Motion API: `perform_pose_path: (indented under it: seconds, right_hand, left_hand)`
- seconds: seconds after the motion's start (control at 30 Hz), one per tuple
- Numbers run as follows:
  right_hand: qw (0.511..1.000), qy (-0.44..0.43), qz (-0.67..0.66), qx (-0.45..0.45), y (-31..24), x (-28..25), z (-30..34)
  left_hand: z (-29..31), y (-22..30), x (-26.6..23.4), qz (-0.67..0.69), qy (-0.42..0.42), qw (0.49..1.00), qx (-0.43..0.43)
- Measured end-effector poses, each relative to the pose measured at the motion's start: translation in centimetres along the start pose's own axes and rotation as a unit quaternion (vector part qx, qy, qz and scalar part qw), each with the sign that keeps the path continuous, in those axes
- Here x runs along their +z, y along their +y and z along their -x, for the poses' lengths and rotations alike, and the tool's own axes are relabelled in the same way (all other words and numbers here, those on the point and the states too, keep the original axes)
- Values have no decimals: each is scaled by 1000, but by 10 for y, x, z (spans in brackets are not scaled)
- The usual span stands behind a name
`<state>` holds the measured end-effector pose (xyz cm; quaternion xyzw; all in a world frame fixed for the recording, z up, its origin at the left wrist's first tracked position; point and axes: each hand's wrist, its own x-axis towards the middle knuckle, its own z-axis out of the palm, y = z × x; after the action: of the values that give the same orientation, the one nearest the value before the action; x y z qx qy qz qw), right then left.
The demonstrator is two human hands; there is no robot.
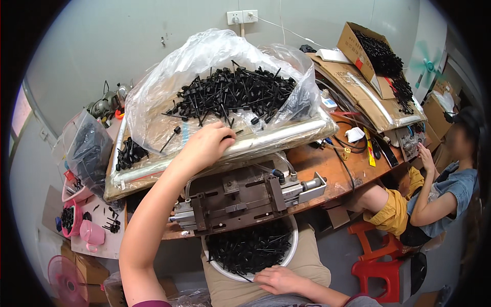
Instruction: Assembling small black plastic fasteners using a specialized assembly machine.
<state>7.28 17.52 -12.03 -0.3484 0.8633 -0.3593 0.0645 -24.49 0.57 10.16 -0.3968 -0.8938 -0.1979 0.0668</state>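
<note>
My left hand (208, 145) reaches over the front edge of a plastic-lined cardboard tray (225, 148). Its fingers are pinched, and a thin black stemmed plastic part (239, 132) shows at the fingertips. Behind it lies a heap of black stemmed plastic parts (230, 94) on clear plastic sheeting (148, 102). At the near rim of a round white basket (295, 245) rests my right hand (279, 280), its fingers curled together. What they hold, if anything, is hidden; a black stem pokes out beside them. The basket on my lap is full of similar black parts (248, 248).
A metal fixture with a pneumatic cylinder (238, 202) sits at the table edge between my hands. Pink containers (92, 233) stand at the left. A tilted carton (358, 48) spills black parts at the right. Another person (434, 199) sits near red stools (378, 279).
</note>
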Motion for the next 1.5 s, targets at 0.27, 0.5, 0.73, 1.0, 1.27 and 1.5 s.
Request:
perform_pose_path:
  seconds: [0.27, 0.5, 0.73, 1.0, 1.27, 1.5]
  right_hand:
    - [1000, 16, -22, 0, -5, -11, -5]
    - [996, 81, -22, -1, -13, -38, -12]
    - [962, 268, -14, -44, -26, -67, -39]
    - [883, 467, -11, -53, -49, -104, -63]
    - [837, 537, 37, -98, -56, -128, -67]
    - [865, 492, 16, -97, -47, -117, -61]
  left_hand:
    - [16, -10, -12, 47, 78, 996, -1]
    - [21, 9, -39, 229, 100, 960, -125]
    - [38, 41, -32, 387, 168, 902, -97]
    - [97, 102, 11, 487, 115, 865, -50]
    - [139, 125, 48, 505, 51, 860, -55]
    - [148, 135, 53, 501, 6, 861, -91]
